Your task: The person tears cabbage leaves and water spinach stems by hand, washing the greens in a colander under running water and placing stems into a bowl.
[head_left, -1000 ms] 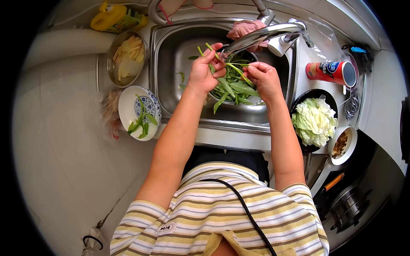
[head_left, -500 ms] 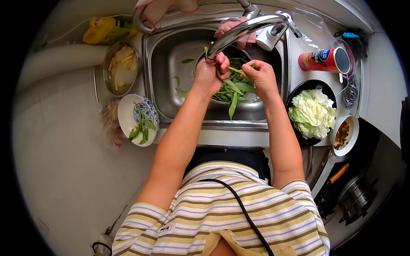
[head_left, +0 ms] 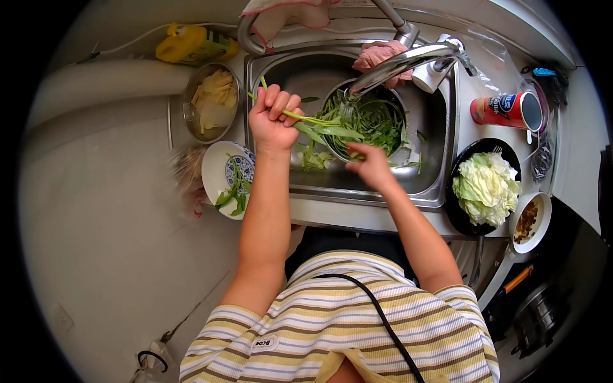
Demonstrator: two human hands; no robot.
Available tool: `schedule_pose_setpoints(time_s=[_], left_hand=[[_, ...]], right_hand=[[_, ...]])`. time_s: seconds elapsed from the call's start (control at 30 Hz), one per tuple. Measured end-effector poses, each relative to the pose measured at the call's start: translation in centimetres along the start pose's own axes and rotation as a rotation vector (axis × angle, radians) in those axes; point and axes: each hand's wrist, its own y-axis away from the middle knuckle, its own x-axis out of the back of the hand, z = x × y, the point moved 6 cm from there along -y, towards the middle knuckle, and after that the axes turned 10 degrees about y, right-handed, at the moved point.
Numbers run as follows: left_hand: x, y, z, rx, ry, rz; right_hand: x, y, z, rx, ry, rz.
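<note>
The sink (head_left: 435,121) takes up the middle, and the basin (head_left: 405,131) of greens (head_left: 377,121) sits in it under the tap (head_left: 408,60). The left hand (head_left: 274,118) is at the sink's left side, its grip curled tight round a few stems (head_left: 303,117) whose leaves trail over the basin. The right hand (head_left: 370,166) is by the basin's near rim, fingers partly extended but blurred; whether its grip has hold of anything, I cannot tell. Handling this well means pinching the stems firmly without crushing them, and working over the sink so drips stay inside.

The tabletop (head_left: 332,214) is a pale, crowded strip: cabbage (head_left: 485,190) in a black pan (head_left: 458,214) and a red can (head_left: 501,110) to the right, a patterned bowl (head_left: 212,167) to the left. A cooking pot (head_left: 539,319) stands at lower right.
</note>
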Motion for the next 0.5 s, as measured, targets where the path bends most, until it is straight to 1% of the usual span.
schedule_pose_setpoints(time_s=[0.03,0.07,0.1,0.13,0.17,0.2,0.23,0.27,0.3,0.33,0.37,0.4,0.47,0.5], left_hand=[[0.1,-0.1,-0.2,0.003,-0.083,0.055],[0.5,-0.5,-0.6,0.026,-0.172,0.097],[1.3,-0.9,-1.0,0.031,-0.333,0.14],[2.1,-1.3,-1.5,0.036,-0.489,0.181],[3.0,-1.6,-2.4,0.078,-0.522,0.221],[3.2,-1.9,-3.5,0.091,-0.59,0.227],[3.5,-2.5,-4.6,0.102,-0.561,0.139],[3.8,-2.9,-5.5,0.111,-0.531,0.052],[3.8,-2.9,-6.3,0.111,-0.523,0.05],[3.8,-2.9,-7.3,0.172,-0.455,0.059],[3.7,-2.9,-8.0,0.233,-0.389,0.071],[3.7,-3.0,-8.0,0.235,-0.39,0.071],[4.1,-2.7,-9.7,0.53,-0.597,0.02],[3.7,-2.4,-10.1,0.554,-0.673,0.082]], right_hand=[[0.1,-0.2,-0.5,0.004,-0.001,0.001],[-0.3,0.0,-0.4,-0.028,0.211,-0.116],[-0.3,0.1,-0.6,-0.063,0.426,-0.232],[0.7,-0.6,0.6,-0.156,0.466,-0.181],[1.9,-1.2,2.4,-0.155,0.414,-0.051],[4.1,-1.8,3.0,-0.202,0.325,0.108],[6.0,-2.2,4.1,-0.189,0.154,0.251],[7.1,-2.7,6.2,-0.324,-0.067,0.256],[10.0,-2.9,4.7,-0.372,-0.049,0.322],[11.5,-3.8,4.4,-0.295,-0.043,0.417],[12.1,-4.6,4.3,-0.217,-0.231,0.414],[12.8,-5.5,2.2,-0.151,-0.453,0.326],[13.5,-6.8,-1.5,-0.107,-0.654,0.213],[13.4,-7.4,-1.3,-0.109,-0.657,0.219]])
